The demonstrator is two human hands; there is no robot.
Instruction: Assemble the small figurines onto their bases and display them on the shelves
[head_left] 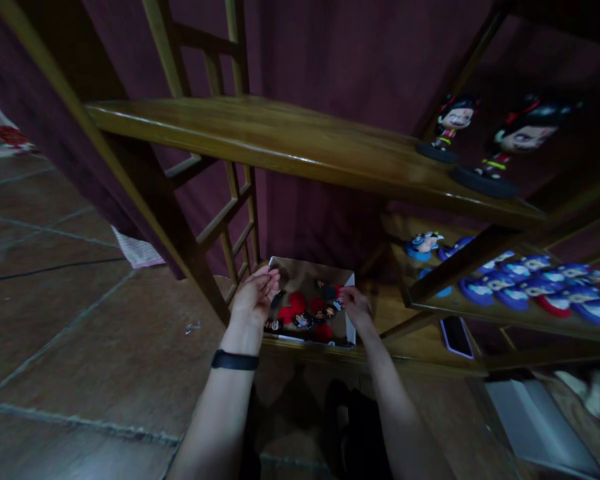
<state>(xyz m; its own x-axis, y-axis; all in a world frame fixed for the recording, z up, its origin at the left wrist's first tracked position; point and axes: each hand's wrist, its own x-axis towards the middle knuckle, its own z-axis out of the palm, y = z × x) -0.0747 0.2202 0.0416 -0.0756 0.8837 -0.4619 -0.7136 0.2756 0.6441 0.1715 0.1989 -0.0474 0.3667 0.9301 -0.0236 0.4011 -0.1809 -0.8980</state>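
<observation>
A shallow cardboard box (313,269) stands on the bottom shelf, with several small black-haired figurines (304,321) on red bases lying in it. Over its left side is my left hand (259,292), palm turned up and fingers stretched out, with nothing seen in it. A dark band (235,361) circles the left wrist. At the box's right wall, the fingers of my right hand (356,308) are closed on a small figurine (339,304). The fingertips are small and dim, so the exact hold is hard to see.
A wooden shelf board (260,137) crosses above the box; two larger figurines (523,143) stand on it. Lower right, several blue-based figurines (530,267) sit in rows. A phone (457,336) lies right of the box. A grey box (543,423) rests at bottom right.
</observation>
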